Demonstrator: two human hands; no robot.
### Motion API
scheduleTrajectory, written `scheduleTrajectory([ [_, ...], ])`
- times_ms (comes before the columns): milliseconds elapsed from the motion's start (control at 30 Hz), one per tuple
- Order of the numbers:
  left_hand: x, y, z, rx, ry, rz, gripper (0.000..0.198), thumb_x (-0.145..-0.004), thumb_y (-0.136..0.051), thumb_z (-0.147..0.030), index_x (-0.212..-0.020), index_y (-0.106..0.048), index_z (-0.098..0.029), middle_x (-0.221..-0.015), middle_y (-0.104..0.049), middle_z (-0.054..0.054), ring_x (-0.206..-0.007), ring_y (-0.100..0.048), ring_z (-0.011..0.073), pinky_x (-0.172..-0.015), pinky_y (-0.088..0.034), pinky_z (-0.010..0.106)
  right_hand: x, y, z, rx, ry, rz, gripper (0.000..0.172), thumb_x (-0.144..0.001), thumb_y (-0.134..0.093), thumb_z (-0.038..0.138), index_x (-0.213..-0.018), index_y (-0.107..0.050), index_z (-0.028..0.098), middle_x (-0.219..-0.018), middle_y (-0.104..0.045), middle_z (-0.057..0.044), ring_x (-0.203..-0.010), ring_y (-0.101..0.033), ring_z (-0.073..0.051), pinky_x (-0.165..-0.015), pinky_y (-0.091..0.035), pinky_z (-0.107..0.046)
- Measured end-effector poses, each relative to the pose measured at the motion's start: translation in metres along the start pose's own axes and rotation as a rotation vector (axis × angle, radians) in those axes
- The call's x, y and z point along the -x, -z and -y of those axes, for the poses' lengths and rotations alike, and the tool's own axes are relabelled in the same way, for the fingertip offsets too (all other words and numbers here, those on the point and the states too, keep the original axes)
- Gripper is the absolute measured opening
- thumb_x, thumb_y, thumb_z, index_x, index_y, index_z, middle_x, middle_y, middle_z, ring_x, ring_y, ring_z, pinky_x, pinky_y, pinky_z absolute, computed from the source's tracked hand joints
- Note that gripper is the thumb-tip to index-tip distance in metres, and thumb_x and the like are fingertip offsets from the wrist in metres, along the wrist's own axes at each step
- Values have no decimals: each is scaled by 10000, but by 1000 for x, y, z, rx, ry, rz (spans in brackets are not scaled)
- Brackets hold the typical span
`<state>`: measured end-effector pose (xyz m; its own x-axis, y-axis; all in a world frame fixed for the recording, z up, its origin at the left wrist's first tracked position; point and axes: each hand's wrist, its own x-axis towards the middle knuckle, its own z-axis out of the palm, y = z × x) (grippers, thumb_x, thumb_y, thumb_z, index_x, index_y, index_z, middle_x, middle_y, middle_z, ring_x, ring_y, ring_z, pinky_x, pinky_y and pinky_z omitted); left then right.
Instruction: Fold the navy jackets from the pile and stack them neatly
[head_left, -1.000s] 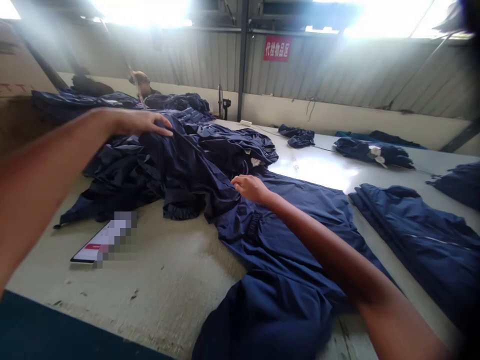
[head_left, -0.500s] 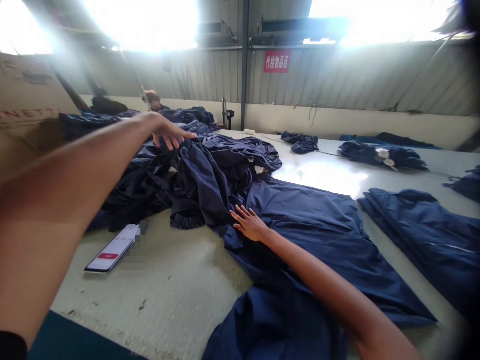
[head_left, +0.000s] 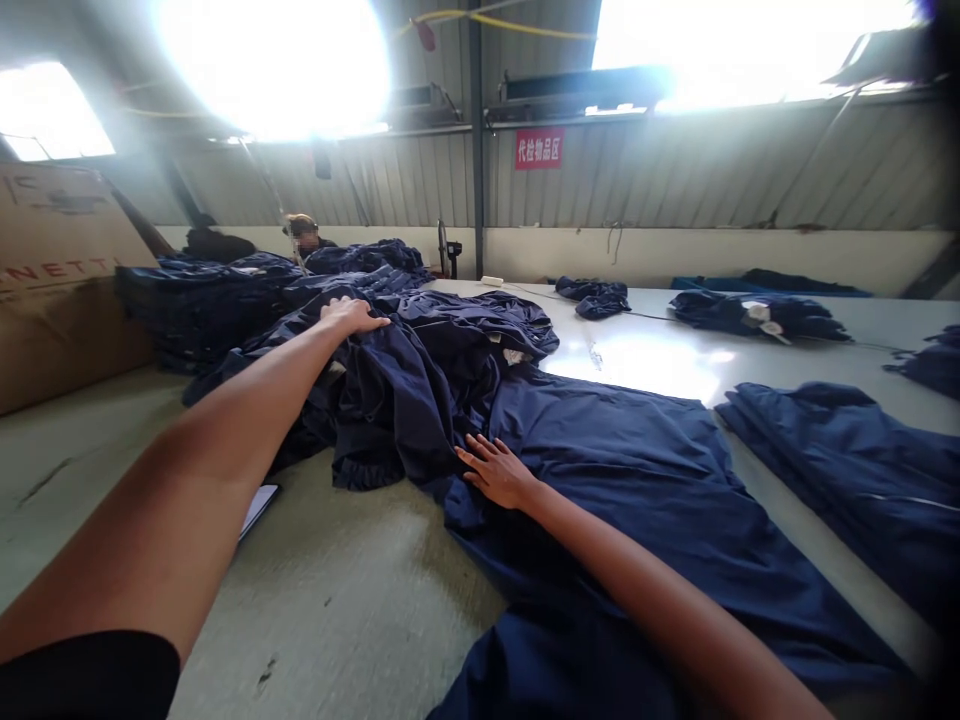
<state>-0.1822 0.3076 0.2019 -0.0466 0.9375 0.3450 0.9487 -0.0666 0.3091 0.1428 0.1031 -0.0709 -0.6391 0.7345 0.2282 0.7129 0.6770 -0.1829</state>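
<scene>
**A:** Left grip (head_left: pixel 352 316)?

**B:** On top of the heap of navy garments (head_left: pixel 431 385), palm down, fingers together and curved over a fold. Can't tell if the fingertips have pinched any cloth.

**A:** Right grip (head_left: pixel 499 473)?

**B:** Open, fingers spread, lying flat on the spread navy garment (head_left: pixel 622 480), just beside the heap's lower edge. Holds nothing.

**A:** Where's the cloth sitting?

**B:** On the bench (head_left: pixel 322 610), pale grey-green, scuffed. Heap stands in a loose, high pile. Spread garment runs from its foot toward the near edge, under the right forearm.

**A:** Anything by the left arm?

**B:** Edge of a flat white object (head_left: pixel 259 508) showing just past the left forearm, close to the heap. Too little visible to name. Cardboard carton (head_left: pixel 52 280) with printed letters stands farther left, beside the bench.

**A:** Right side?

**B:** Long folded navy garment (head_left: pixel 840 480) lies alongside the spread one, a narrow strip of bench between them. Beyond it, two smaller navy bundles (head_left: pixel 592 297) (head_left: pixel 757 315), the second with pale tags on it.

**A:** Far end?

**B:** A co-worker (head_left: pixel 302 232) behind more piled navy cloth (head_left: pixel 360 258), hands out of sight. Red sign with white characters (head_left: pixel 538 148) on the corrugated wall (head_left: pixel 675 170), strong daylight from the roof openings above.
</scene>
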Motion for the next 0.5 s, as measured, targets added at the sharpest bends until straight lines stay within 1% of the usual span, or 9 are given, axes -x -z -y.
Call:
scheduleTrajectory([
  [67, -5, 1, -4, -3, 5, 32, 498, -697, -957, -426, -857, -665, -56, -893, -703, -26, -1065, -523, 135, -1095, -379, 341, 0, 1, 1, 5, -1, -22, 572, -1115, -370, 484, -1643, -366, 264, -1714, -314, -123, -1585, -286, -288, -1252, -305, -534],
  [133, -12, 8, -7, 8, -10, 56, 391, -779, -909, -370, -914, -683, -80, -833, -681, -56, -973, -584, 124, -1024, -451, 302, 1, 4, 2, 16, 4, -79, 570, -1110, -388, 475, -1629, -397, 238, -1701, -348, -114, -1578, -300, -294, -1254, -309, -526],
  [200, -19, 22, -6, 27, -11, 51, 266, -901, -806, -352, -956, -693, -117, -863, -690, -25, -889, -647, 143, -903, -535, 314, 1, 10, 4, 29, 8, -168, 538, -1109, -403, 434, -1591, -461, 201, -1687, -379, -117, -1569, -319, -291, -1264, -299, -504],
  [267, -24, 39, -1, 57, 19, 8, 281, -974, -728, -366, -1061, -674, -104, -867, -694, -26, -780, -629, 119, -819, -557, 313, 3, 15, 4, 28, -11, -230, 495, -1111, -395, 383, -1546, -522, 183, -1661, -422, -130, -1546, -367, -271, -1261, -312, -471],
  [333, -26, 54, 6, 93, 60, -56, 414, -987, -722, -374, -1179, -600, -29, -826, -675, -89, -681, -512, 62, -825, -530, 279, 6, 16, 1, 14, -38, -214, 489, -1112, -396, 371, -1545, -524, 183, -1642, -449, -139, -1527, -403, -258, -1247, -340, -449],
  [400, -26, 62, 12, 130, 81, -110, 528, -991, -722, -396, -1218, -525, 38, -835, -663, -137, -652, -402, 37, -843, -495, 239, 9, 13, -2, 10, -38, -139, 533, -1108, -421, 411, -1589, -465, 186, -1661, -419, -139, -1542, -381, -265, -1250, -336, -451],
  [500, -25, 62, 19, 170, 42, -137, 497, -1000, -719, -372, -1172, -524, 51, -922, -684, -131, -661, -373, 35, -833, -465, 199, 15, 2, -8, 29, -12, -45, 611, -1104, -422, 485, -1638, -378, 191, -1709, -317, -131, -1586, -283, -280, -1281, -268, -474],
])
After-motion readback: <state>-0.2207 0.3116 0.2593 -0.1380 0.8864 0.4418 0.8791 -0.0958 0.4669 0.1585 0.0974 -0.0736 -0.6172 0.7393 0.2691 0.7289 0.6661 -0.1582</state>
